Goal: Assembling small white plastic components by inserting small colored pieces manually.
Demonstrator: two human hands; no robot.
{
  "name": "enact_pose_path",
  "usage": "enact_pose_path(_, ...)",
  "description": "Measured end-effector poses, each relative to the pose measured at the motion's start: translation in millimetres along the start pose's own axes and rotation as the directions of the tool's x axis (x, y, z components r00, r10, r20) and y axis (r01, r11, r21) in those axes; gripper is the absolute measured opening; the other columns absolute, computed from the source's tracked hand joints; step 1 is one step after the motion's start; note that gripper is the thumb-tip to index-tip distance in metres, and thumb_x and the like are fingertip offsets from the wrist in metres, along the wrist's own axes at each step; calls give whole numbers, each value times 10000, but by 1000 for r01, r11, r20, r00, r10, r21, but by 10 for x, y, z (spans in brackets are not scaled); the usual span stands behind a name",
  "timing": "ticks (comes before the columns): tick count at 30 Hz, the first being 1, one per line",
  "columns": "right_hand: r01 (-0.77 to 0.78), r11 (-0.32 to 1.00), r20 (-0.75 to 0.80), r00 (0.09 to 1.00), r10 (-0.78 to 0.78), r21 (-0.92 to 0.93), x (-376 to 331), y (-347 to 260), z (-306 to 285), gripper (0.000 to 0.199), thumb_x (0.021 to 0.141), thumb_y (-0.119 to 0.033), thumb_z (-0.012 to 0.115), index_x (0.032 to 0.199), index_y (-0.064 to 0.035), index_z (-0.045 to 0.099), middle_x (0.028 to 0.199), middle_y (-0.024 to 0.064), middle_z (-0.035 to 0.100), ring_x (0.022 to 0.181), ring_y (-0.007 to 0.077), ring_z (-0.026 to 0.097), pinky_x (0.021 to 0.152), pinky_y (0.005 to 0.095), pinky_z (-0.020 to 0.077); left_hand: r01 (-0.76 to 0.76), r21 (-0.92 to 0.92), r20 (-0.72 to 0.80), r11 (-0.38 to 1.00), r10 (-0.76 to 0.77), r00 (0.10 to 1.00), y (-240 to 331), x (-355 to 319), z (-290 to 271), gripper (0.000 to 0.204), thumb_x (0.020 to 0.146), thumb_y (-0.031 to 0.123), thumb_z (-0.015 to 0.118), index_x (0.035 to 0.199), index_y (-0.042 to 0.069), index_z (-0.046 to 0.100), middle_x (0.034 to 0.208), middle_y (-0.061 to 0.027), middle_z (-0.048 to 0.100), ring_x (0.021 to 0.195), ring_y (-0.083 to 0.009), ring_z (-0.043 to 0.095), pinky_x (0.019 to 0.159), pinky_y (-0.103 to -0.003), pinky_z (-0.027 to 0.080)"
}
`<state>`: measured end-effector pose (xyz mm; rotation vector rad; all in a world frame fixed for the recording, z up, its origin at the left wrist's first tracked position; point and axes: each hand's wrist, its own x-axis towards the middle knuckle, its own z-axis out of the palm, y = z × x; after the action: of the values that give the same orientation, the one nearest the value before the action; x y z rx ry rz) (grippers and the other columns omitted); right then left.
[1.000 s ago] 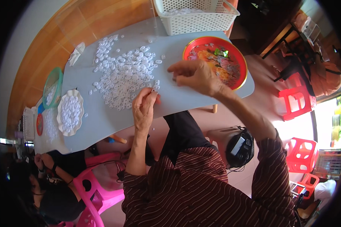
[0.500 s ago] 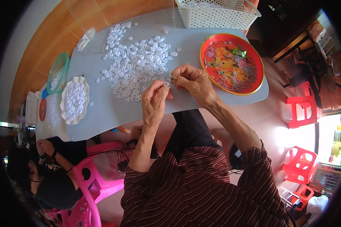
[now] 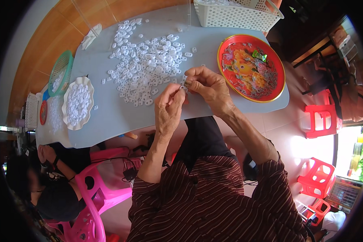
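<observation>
Above the near edge of the grey table, my left hand [image 3: 169, 107] pinches a small white plastic piece [image 3: 182, 87] between thumb and fingertips. My right hand [image 3: 211, 90] meets it there, thumb and forefinger pressed together; whatever they grip is too small to make out. Beyond my hands spreads a loose heap of white plastic pieces with holes [image 3: 149, 60], rounded and flat. To the right of my right hand lies a round red tray [image 3: 221, 52] with a gold rim and a flower pattern. Many thin, small metallic-looking parts and a green wrapper [image 3: 259, 55] are in it.
A white perforated basket [image 3: 238, 20] stands at the far edge. At the left are a scalloped white dish [image 3: 90, 101] full of white pieces and a green mesh basket [image 3: 69, 66]. Another person [image 3: 60, 189] sits by a pink chair [image 3: 93, 189]. Red stools [image 3: 320, 117] stand at right.
My two hands have come closer together, the left shifting slightly right, so their fingertips now almost touch at the small white piece. The whole view has shifted a little.
</observation>
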<state>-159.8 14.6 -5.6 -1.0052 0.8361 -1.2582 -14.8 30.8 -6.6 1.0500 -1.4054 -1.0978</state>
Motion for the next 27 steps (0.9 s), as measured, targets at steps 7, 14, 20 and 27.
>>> enact_pose_path(7,66,997,-8,998,-66,-42,-6,79,17,183,850,-60,637,1025,-40,587,858,-22,578,795,63,537,747,224,460,-28,3,-47,1000,29,998,-42,-14,11,89,880,68,528,855,-17,538,687,-15,532,614,-73,488,564,-220,406)
enact_pose_path(14,105,988,38,994,-101,-115,-26,82,-34,180,857,-35,620,1034,-38,587,870,-26,573,817,60,535,768,215,452,-50,102,-13,994,52,999,-112,-16,19,72,876,55,531,847,-10,540,653,-15,533,562,-68,486,507,-215,394)
enact_pose_path(20,73,986,119,991,-55,-147,-27,-1,-97,99,877,-65,603,950,1,607,828,-5,603,779,63,537,741,222,462,-70,4,2,998,70,998,-109,-26,10,94,876,73,541,828,-7,544,642,-17,533,558,-70,511,501,-220,405)
enact_pose_path(27,104,935,166,985,-49,-339,8,-25,-124,174,878,-153,621,900,20,615,798,16,617,754,51,517,677,230,455,18,4,65,1000,-18,998,-59,-35,-42,115,889,104,539,863,-4,571,719,-21,563,645,-74,523,604,-217,416)
